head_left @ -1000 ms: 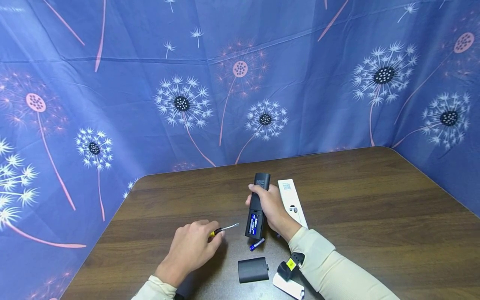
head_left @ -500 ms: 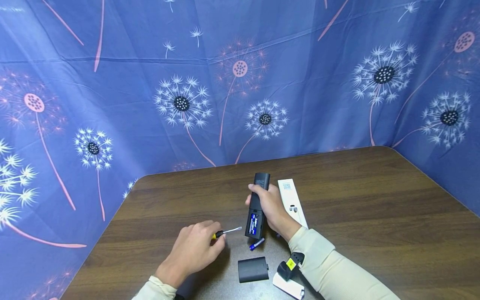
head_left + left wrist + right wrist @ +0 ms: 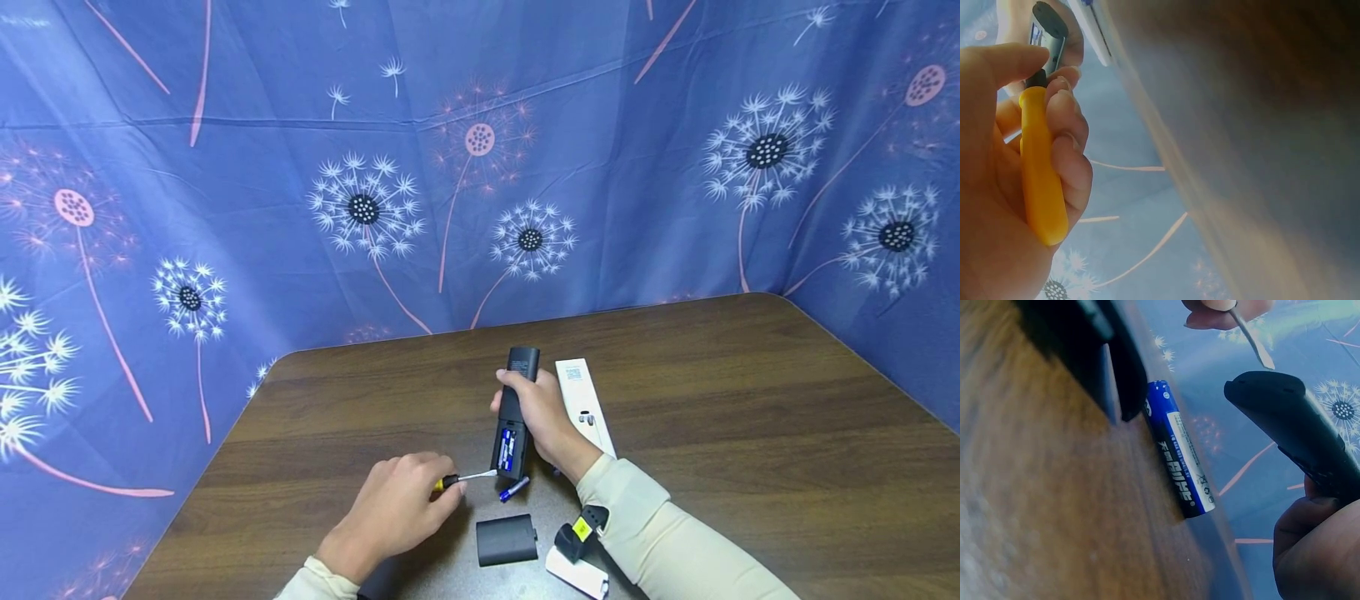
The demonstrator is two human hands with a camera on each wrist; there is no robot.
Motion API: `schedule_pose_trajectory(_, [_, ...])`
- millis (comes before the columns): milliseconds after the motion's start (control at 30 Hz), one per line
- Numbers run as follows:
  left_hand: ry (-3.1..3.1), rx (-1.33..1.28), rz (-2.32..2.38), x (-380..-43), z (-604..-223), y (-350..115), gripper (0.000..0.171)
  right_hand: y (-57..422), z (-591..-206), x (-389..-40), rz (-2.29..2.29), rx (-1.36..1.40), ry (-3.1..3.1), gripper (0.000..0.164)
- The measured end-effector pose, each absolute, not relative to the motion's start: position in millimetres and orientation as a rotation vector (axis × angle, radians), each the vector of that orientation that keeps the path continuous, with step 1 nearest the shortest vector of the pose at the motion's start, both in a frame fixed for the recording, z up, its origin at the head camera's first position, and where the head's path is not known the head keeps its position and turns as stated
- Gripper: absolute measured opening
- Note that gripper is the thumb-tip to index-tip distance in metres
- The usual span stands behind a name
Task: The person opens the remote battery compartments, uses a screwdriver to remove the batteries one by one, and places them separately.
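In the head view, my left hand [image 3: 401, 504] grips a small screwdriver, its shaft [image 3: 477, 476] pointing right. Its yellow handle [image 3: 1042, 169] lies along the palm in the left wrist view. My right hand [image 3: 549, 417] holds a black remote control [image 3: 512, 407], thumb across it, back side up. A blue battery [image 3: 507, 450] shows in its uncovered compartment. The screwdriver tip is at the remote's near left corner; whether they touch, I cannot tell. A loose blue battery [image 3: 1179, 450] lies on the table just below the remote's near end.
On the brown table [image 3: 712, 417], a black cover [image 3: 507, 540] with a small tab lies near the front. Beside it, a white piece [image 3: 577, 573] is partly behind the right wrist strap. A long white object [image 3: 576, 385] with a printed code lies right of the remote.
My left hand has moved right and slightly nearer, bringing the screwdriver tip from a gap away to the remote's near corner. The right hand and remote have stayed almost still.
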State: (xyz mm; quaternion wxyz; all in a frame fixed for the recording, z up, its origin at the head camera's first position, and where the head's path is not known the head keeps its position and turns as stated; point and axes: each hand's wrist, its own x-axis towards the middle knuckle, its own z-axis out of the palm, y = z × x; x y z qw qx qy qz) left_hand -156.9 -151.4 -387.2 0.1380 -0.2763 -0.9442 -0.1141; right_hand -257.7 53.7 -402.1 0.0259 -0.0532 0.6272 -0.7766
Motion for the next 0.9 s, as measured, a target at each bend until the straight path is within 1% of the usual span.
schedule_pose_trajectory(167, [-2.733,-0.837,-0.356,-156.5,-387.3,-148.6,0.013,54.0,-402.6,-258.3,-2.394,-0.166,1.946,0.027])
schedule_pose_trajectory(400, [-2.727,-0.872,-0.364,-157.3,-387.4,-146.9,0.014,54.8,-402.8,-258.5,-2.391,-0.168,1.946,0.025])
schedule_pose_trajectory(600, [-2.73,-0.897,-0.375,-158.1,-389.0,-145.6,0.014,55.1,-403.8,-258.8,-2.391,-0.177,1.941,0.033])
schedule_pose_trajectory(900, [-2.717,-0.912,-0.388,-158.3,-390.6,-144.6,0.016,55.0,-402.9,-258.1,-2.367,-0.188,1.961,0.038])
